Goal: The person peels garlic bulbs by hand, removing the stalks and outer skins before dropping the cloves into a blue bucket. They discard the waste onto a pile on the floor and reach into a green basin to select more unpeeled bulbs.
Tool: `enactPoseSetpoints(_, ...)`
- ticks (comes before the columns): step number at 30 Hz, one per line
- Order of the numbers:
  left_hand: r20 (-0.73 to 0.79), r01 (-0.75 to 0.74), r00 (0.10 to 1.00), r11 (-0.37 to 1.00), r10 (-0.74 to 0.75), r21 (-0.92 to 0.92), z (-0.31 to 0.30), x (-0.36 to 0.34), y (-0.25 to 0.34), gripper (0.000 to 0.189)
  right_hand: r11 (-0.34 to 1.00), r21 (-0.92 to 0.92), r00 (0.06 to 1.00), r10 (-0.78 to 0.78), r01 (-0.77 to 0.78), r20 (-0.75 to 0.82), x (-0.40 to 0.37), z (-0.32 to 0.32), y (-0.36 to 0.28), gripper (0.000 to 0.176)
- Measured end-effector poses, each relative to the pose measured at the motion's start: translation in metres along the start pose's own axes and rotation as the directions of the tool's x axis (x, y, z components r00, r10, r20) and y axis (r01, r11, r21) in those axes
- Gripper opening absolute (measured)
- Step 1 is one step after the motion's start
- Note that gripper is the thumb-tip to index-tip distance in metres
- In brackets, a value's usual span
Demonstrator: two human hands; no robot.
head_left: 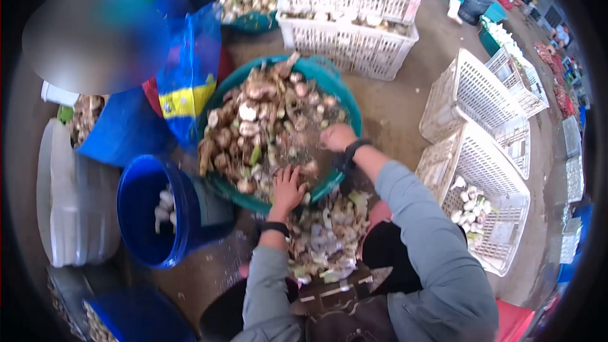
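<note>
In front of me stands a wide green tub (353,98) heaped with dirty, brown-skinned bulbs (249,112) that look like garlic, some with stems. My left hand (288,189) rests at the tub's near side, fingers spread over the bulbs and holding nothing I can see. Inside the right part of the tub, my right hand (339,137) is curled over a darker, lower spot; whatever it pinches is hidden. Peeled skins and trimmings (326,237) lie in a pile between the tub and my lap.
At left, a blue bucket (126,215) holds a few white bulbs. White crates (348,44) are stacked beyond the tub. Another crate (516,221) at right contains cleaned white bulbs (470,208). A person in blue (126,126) sits at the upper left, beside the tub.
</note>
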State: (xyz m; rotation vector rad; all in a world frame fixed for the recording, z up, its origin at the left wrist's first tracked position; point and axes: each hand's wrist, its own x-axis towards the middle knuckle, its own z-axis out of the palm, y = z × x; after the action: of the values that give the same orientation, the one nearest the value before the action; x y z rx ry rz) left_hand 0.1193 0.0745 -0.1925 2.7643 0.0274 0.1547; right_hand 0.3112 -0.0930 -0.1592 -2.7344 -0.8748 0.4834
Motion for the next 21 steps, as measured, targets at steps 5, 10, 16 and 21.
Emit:
enactPoseSetpoints(5, 0.237, 0.038, 0.971, 0.999, -0.038, 0.004, -0.026, 0.016, -0.005, 0.043, 0.964, -0.238, 0.909, 0.008, -0.118, -0.416, -0.006, -0.042, 0.033, 0.015)
enactPoseSetpoints(10, -0.127, 0.009, 0.992, 0.998, -0.001, 0.056, -0.011, 0.033, -0.001, 0.045, 0.966, -0.255, 0.946, -0.123, 0.045, -0.301, 0.034, -0.023, 0.053, 0.017)
enactPoseSetpoints(16, 0.133, 0.07, 0.988, 0.997, -0.073, 0.023, -0.001, 0.027, -0.015, 0.055, 0.965, -0.24, 0.899, 0.007, 0.109, 0.438, 0.014, 0.033, 0.016, 0.043)
enactPoseSetpoints(21, 0.013, 0.015, 1.0, 0.918, -0.011, -0.396, -0.037, 0.031, 0.023, 0.065, 0.982, 0.116, 0.85, -0.19, 0.152, 0.491, 0.003, 0.033, -0.005, 0.051)
